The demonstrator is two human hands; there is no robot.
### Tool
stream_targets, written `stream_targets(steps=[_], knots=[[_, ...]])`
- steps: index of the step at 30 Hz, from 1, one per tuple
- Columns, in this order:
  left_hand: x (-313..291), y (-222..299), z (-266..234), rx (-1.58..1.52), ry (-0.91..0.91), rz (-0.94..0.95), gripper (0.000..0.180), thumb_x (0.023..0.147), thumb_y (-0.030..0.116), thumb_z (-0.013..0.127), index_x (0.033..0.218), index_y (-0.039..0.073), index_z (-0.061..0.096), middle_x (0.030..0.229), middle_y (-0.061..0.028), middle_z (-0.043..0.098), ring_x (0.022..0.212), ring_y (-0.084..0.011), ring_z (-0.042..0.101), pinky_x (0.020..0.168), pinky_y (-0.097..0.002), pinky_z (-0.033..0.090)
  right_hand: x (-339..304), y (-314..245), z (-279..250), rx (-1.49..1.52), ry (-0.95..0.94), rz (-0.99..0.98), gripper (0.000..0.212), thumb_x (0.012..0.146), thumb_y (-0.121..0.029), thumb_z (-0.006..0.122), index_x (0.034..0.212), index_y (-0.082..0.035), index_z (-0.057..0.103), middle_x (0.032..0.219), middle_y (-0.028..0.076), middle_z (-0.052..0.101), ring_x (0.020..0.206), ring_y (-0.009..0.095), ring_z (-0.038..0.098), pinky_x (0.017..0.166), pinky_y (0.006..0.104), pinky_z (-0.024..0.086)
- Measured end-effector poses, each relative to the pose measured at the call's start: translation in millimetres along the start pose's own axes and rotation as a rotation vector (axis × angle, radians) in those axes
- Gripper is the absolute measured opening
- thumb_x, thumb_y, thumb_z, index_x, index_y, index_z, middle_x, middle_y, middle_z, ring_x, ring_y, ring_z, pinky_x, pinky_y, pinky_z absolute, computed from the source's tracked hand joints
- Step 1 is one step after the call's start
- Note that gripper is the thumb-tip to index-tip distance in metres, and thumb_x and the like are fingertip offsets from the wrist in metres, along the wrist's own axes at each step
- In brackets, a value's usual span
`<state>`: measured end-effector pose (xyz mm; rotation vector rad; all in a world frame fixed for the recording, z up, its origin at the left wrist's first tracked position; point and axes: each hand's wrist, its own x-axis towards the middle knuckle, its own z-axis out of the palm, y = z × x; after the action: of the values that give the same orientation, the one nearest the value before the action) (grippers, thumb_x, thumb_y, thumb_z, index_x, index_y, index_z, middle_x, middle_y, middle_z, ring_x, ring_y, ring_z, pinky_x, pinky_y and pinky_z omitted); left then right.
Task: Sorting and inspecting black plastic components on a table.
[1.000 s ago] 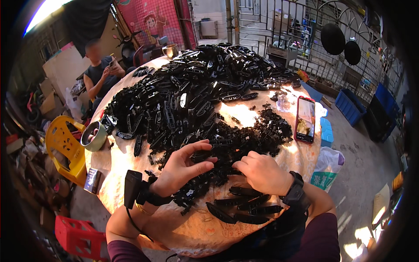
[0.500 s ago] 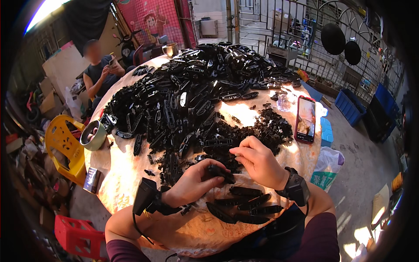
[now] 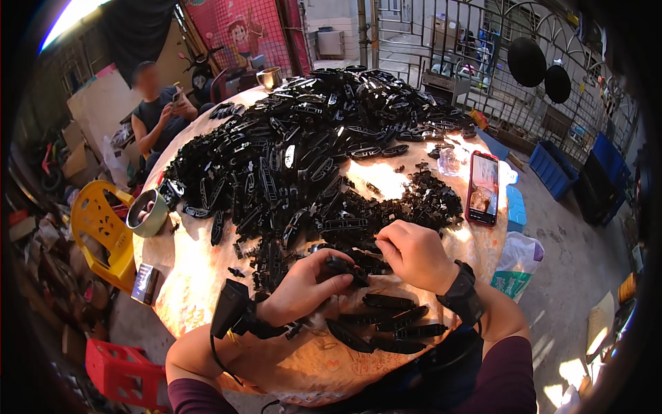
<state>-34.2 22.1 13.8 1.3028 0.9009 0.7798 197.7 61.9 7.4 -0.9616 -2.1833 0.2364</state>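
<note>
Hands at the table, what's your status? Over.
Left hand holding black part. Right hand close by, pinched, contents unclear. Heaped black pieces crowding just beyond.

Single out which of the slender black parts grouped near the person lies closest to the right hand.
The group's uppermost slender black part, just below the right hand in view; the others lie lower, farther from that hand.
</note>
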Motion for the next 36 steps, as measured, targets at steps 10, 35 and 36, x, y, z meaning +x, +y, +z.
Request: stream_targets(steps=[10, 35, 36], knots=[[1, -3, -2, -0.062, 0.067, 0.014, 0.029, 0.093, 0.004, 0.061, 0.12, 0.0, 0.051, 0.117, -0.0077, 0.059, 0.1, -0.0155, 0.063, 0.089, -0.0299, 0.054, -8, -3, -4, -0.255, -0.226, -0.072, 0.018, 0.075, -0.011, 0.07, 0.089, -0.005, 0.061, 0.083, 0.011, 0.059, 0.077, 0.03, 0.061, 0.069, 0.0387, 0.051], [-2, 1, 7, -0.166, 0.049, -0.111, 0.03, 0.09, 0.001, 0.065, 0.117, 0.001, 0.053, 0.103, -0.0087, 0.067, 0.092, -0.0129, 0.066, 0.081, -0.0249, 0.054, -3, -21, 8, 0.368, 0.127, -0.2, 0.018, 0.077, -0.009, 0.078, 0.091, -0.003, 0.07, 0.087, 0.013, 0.07, 0.076, 0.026, 0.069, 0.066, 0.0315, 0.054], [-2, 1, 6, -0.166, 0.05, -0.11, 0.03, 0.09, 0.001, 0.065, 0.117, 0.001, 0.053, 0.103, -0.0087, 0.067, 0.092, -0.0129, 0.066, 0.081, -0.0249, 0.054, -4, -22, 8, 0.295, 0.132, -0.252, 0.017, 0.076, -0.01, 0.078, 0.09, -0.003, 0.07, 0.086, 0.012, 0.07, 0.076, 0.027, 0.068, 0.066, 0.0321, 0.054]])
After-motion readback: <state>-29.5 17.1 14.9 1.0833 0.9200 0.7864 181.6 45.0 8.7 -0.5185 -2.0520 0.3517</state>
